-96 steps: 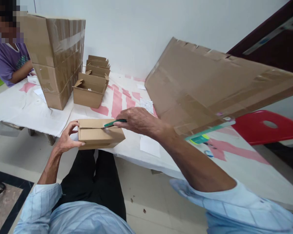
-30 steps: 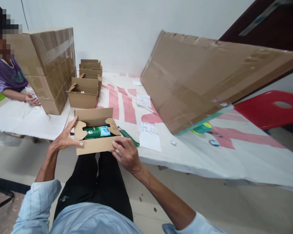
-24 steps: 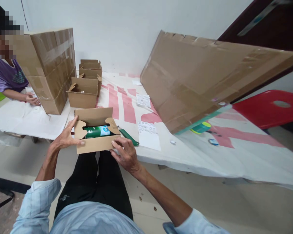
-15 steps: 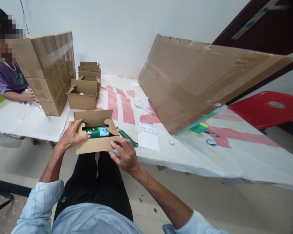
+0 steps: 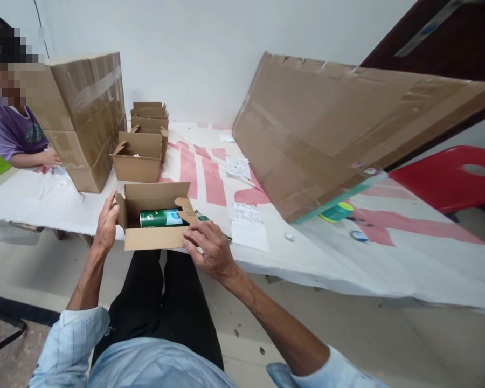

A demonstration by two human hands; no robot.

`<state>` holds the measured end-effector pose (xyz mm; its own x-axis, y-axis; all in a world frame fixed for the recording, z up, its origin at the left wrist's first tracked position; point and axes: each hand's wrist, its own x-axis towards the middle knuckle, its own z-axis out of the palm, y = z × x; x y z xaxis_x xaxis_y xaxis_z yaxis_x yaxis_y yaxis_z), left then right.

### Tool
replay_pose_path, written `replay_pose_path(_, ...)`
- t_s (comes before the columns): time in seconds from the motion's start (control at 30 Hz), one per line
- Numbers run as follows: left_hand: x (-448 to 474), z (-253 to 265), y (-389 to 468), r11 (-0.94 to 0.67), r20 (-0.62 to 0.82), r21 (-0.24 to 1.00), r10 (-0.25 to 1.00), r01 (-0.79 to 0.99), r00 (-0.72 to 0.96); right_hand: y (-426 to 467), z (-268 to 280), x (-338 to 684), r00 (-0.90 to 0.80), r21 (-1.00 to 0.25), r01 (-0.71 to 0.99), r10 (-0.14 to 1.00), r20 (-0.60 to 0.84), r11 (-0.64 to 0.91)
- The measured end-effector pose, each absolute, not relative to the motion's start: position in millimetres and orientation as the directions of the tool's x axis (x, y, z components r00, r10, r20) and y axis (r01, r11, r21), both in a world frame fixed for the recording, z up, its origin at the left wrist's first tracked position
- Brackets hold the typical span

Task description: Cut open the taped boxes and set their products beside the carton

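A small cardboard box (image 5: 156,240) sits at the table's front edge with its top flaps up. Inside it lies a green can (image 5: 160,218) with a blue and white part on its label. My left hand (image 5: 107,222) is at the box's left flap, fingers stretched upward and not wrapped round anything. At the front right corner, my right hand (image 5: 210,249) pinches the box wall near the right flap. A green-handled tool (image 5: 202,216) lies just behind my right hand, mostly hidden by it.
Several open cardboard boxes (image 5: 137,164) stand in a row behind. Stacked taped cartons (image 5: 84,124) rise at the left, beside a person in purple (image 5: 20,129). A big cardboard sheet (image 5: 331,124) leans at the right. Papers (image 5: 248,229) and a tape roll (image 5: 359,236) lie on the table.
My left hand has let go of the box's left flap, which now tilts outward, and moved left. The right hand stays at the front corner. The view has shifted slightly.
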<state>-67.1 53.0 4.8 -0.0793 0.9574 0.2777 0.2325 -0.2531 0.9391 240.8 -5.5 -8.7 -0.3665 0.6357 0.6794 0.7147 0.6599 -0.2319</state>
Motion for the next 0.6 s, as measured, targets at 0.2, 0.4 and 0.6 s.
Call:
replay_pose_path(0.2,-78.2,-14.6,52.2,-0.218,0.219,0.975,0.975,0.032,-0.033,17.9,8.7,237.4,-0.494,-0.205,0.698,0.668,0.557,0.687)
replay_pose_path(0.4,-90.9,-30.0,57.9,-0.181,0.182,0.983,0.983,0.009,-0.033,24.9,24.2,233.4,-0.589,-0.085,0.709,0.654,0.474,0.700)
replay_pose_path(0.6,-91.5,-36.5,64.0,-0.164,0.156,0.985,0.976,-0.044,-0.150,19.8,43.3,249.2,-0.442,-0.014,0.840,0.699,0.562,0.543)
